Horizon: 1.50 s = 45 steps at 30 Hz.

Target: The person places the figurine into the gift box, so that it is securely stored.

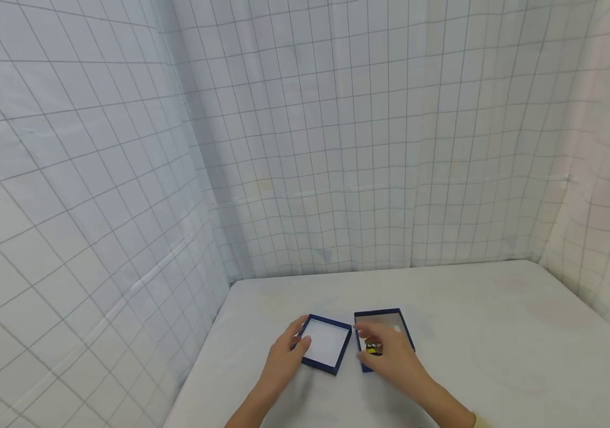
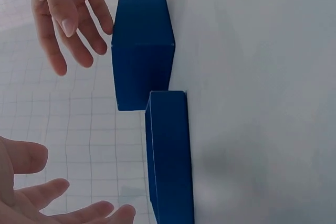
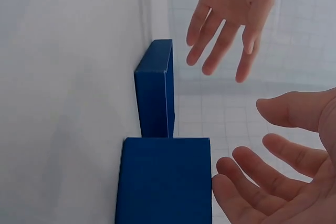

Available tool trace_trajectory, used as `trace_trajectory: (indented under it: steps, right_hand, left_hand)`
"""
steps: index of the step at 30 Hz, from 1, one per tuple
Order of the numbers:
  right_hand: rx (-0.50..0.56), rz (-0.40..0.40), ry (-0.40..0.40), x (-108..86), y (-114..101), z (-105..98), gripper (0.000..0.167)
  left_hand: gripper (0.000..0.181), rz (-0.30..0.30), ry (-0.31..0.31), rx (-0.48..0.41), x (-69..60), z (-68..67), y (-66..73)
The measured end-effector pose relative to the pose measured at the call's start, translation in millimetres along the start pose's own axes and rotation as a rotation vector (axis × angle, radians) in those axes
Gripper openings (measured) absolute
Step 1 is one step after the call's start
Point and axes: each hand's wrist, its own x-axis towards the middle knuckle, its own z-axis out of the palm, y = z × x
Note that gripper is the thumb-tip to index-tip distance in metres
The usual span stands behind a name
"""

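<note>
A shallow blue lid with a white inside lies on the table, its hollow side up. My left hand hovers at its left edge with loosely bent fingers and holds nothing. To the right stands a deeper blue box, also hollow side up. Inside it shows a small yellow and black thing with white eyes, partly hidden. Over the box's near right part is my right hand, fingers apart and relaxed. Both wrist views show spread fingers beside the blue box and the lid, gripping nothing.
A white cloth covers the table. White grid-patterned curtains hang behind it and along both sides. The lid and the box stand close together near the table's middle.
</note>
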Motion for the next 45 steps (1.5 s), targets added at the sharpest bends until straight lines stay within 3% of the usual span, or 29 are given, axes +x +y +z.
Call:
trace_trajectory:
  steps: [9,16,21,32,38,45]
  right_hand:
    - [0.078,0.058,-0.101,-6.0,-16.5,19.2,0.048]
    - [0.117,0.102,-0.176,-6.8,-23.2,35.9,0.049]
    - [0.139,0.154,-0.211,-3.2,-24.0,45.2,0.058]
    - [0.06,0.277,-0.221,-0.1,-21.7,63.3,0.083]
    - [0.088,0.327,-0.228,3.7,-19.3,67.8,0.088]
    - [0.177,0.335,-0.201,7.5,-17.5,69.9,0.091]
  left_hand:
    - [0.051,-0.036,0.022,0.031,2.9,-16.9,-19.6]
    - [0.06,-0.033,-0.044,-0.019,7.5,-28.0,-34.8]
    - [0.063,-0.024,-0.091,-0.059,10.7,-33.0,-41.3]
    - [0.066,-0.058,-0.152,-0.097,24.3,-28.8,-49.8]
    - [0.066,-0.088,-0.177,-0.114,28.7,-25.2,-49.6]
    - [0.068,-0.163,-0.141,-0.154,27.8,-27.7,-46.8]
